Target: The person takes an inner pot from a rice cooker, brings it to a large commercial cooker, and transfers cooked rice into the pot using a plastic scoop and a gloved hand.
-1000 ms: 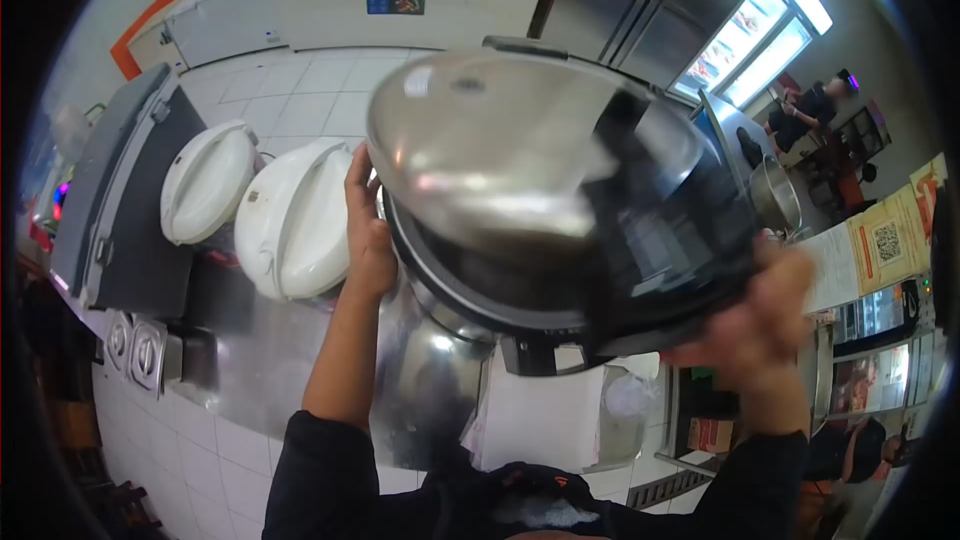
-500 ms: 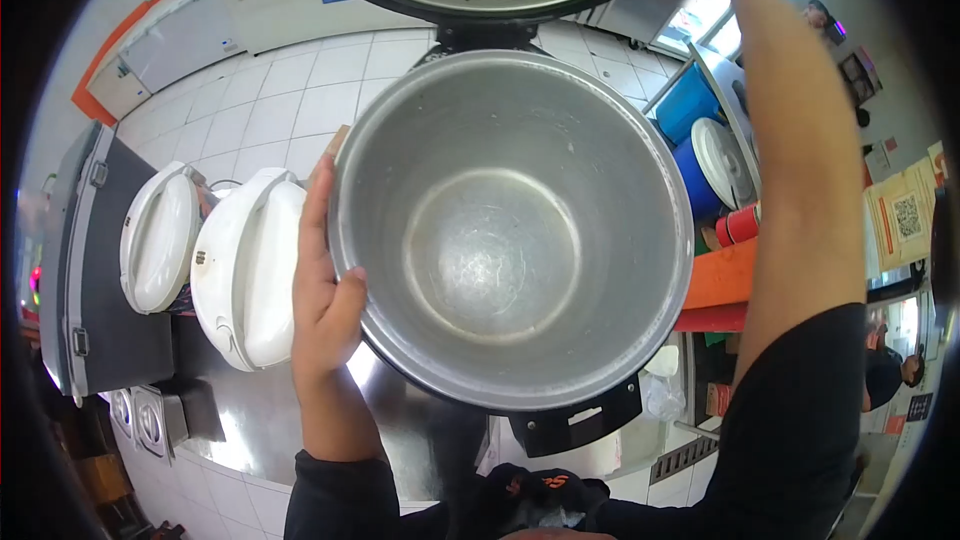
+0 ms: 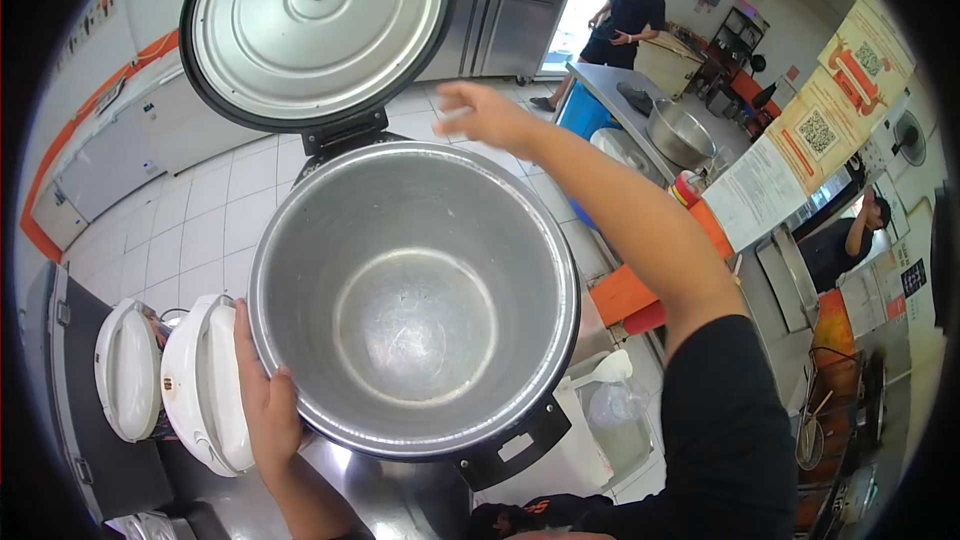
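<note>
A large rice cooker (image 3: 525, 240) stands in front of me, its bare metal inner pot showing scuffs and a pale ring at the bottom. Its round lid (image 3: 330, 60) is raised on the hinge at the far side. My left hand (image 3: 268, 410) grips the cooker's left side, thumb up at the rim, fingers along the outer wall. In the air beyond the far right of the rim is my right hand (image 3: 490, 118), fingers apart and holding nothing, close to the lid hinge (image 3: 345, 130). A black handle bracket (image 3: 515, 445) juts from the near side.
Two white lidded appliances (image 3: 205, 385) stand left, beside a dark grey case (image 3: 110, 380). At right are a steel bowl (image 3: 682, 132) on a counter, orange panels and a sink (image 3: 620, 430) with a plastic bag. One person (image 3: 630, 10) stands far back, another (image 3: 850, 240) at right.
My right hand has come down from beside the raised lid to near the hinge. The view has shifted, showing more of the lid and room. My left hand stays on the cooker's side.
</note>
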`<state>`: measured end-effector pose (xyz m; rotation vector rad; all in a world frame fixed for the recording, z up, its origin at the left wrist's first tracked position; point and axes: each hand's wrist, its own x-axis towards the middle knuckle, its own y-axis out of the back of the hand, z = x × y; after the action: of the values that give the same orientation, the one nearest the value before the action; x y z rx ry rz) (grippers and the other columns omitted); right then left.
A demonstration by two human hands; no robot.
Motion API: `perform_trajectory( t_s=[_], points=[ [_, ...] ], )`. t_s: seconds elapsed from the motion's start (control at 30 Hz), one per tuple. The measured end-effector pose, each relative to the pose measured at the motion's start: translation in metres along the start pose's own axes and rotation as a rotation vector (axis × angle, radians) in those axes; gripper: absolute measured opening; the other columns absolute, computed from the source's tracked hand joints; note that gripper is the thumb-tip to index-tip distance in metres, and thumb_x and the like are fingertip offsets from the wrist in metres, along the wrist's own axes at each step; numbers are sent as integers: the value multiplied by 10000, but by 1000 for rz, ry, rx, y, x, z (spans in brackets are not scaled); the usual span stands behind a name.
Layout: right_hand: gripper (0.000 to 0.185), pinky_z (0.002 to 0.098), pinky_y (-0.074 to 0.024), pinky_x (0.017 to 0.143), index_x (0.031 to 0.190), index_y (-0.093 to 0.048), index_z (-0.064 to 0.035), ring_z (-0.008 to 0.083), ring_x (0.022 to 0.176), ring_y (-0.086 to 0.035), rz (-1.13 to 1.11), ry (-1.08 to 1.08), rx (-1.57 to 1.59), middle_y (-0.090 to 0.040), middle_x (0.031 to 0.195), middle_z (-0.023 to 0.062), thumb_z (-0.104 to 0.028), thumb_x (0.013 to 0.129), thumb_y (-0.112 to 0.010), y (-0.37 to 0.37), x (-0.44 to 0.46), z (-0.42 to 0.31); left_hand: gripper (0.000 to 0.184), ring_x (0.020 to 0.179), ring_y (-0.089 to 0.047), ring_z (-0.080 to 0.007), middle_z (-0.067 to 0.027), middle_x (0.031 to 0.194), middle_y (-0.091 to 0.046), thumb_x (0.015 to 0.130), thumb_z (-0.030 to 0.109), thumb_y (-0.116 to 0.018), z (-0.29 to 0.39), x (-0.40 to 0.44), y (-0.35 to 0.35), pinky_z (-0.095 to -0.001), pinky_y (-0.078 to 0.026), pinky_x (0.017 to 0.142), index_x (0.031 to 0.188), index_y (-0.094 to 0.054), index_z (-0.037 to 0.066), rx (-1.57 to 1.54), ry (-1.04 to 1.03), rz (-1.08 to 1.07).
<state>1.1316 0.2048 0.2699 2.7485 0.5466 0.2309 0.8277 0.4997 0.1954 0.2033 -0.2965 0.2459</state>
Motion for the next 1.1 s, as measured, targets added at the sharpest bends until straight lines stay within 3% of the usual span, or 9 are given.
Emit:
perform_trajectory(
  t_s=[0.03, 0.1, 0.17, 0.3, 0.5, 0.6, 0.8, 0.93, 1.1],
  points=[
    [569, 397, -448, 948, 1256, -548, -25, 265, 1070, -569, 6, 36, -410, -591, 1197, 163, -286, 800, -765, 1, -25, -2, 815, 1432, -232, -345, -230, 1544, -241, 862, 384, -521, -3, -1, 5, -416, -144, 1170, 1477, -234, -68, 146, -2, 6],
    [568, 366, -483, 905, 1198, -574, 6, 276, 1053, -620, 3, -140, -576, -632, 1144, 179, -268, 747, -785, 9, -76, -15, 819, 1428, -239, -346, -230, 1539, -252, 870, 412, -525, -4, -4, 9, -420, -148, 1167, 1471, -248, -70, 294, 4, 11],
    [533, 386, -486, 892, 1170, -579, 8, 296, 1021, -639, -105, -70, -789, -651, 1093, 191, -245, 744, -776, 22, -113, -6, 830, 1424, -243, -344, -229, 1532, -268, 872, 448, -542, 0, -4, 8, -427, -156, 1164, 1461, -271, -71, 369, -25, 11],
    [492, 388, -484, 890, 1132, -589, 15, 317, 1025, -634, -47, -233, -707, -650, 1068, 216, -216, 737, -771, 21, -144, -10, 868, 1428, -238, -339, -230, 1538, -256, 836, 480, -586, -2, 0, -4, -438, -146, 1168, 1450, -298, -62, 152, 11, 43],
    [442, 387, -500, 831, 1113, -572, 41, 312, 959, -652, 147, -172, -592, -659, 993, 226, -184, 775, -745, 14, -136, -33, 884, 1271, -467, -306, -227, 1388, -440, 797, 525, -578, 15, 20, -7, -401, -372, 1073, 1416, -322, -51, -326, 40, 96],
    [416, 385, -506, 778, 1114, -571, 50, 273, 908, -650, 67, -234, -197, -655, 999, 195, -159, 792, -730, 29, -139, -82, 854, 1133, -568, -295, -229, 1247, -527, 780, 462, -622, 61, 32, -4, -380, -464, 996, 1368, -331, -84, -675, 26, 142],
    [460, 338, -500, 820, 1230, -534, 14, 171, 942, -610, 288, 120, 84, -614, 1056, 117, -158, 834, -692, 75, -237, -168, 816, 1233, -502, -337, -262, 1342, -465, 798, 326, -606, 175, -2, -9, -373, -411, 1041, 1387, -284, -136, -443, -438, 248],
    [561, 280, -449, 899, 1306, -511, 5, 156, 995, -582, 714, 442, -136, -607, 1092, 74, -189, 818, -709, 107, -372, -217, 753, 1280, -468, -317, -241, 1372, -460, 787, 262, -591, 214, -56, -23, -387, -374, 1074, 1395, -341, -104, -314, -732, 242],
    [632, 286, -443, 930, 1374, -454, 2, 161, 1008, -586, 1201, 342, -491, -606, 1133, 86, -226, 833, -691, 173, -602, -251, 716, 1293, -457, -312, -225, 1382, -463, 774, 181, -567, 263, -112, -99, -381, -350, 1091, 1401, -351, -89, -284, -861, 104]
  ],
)
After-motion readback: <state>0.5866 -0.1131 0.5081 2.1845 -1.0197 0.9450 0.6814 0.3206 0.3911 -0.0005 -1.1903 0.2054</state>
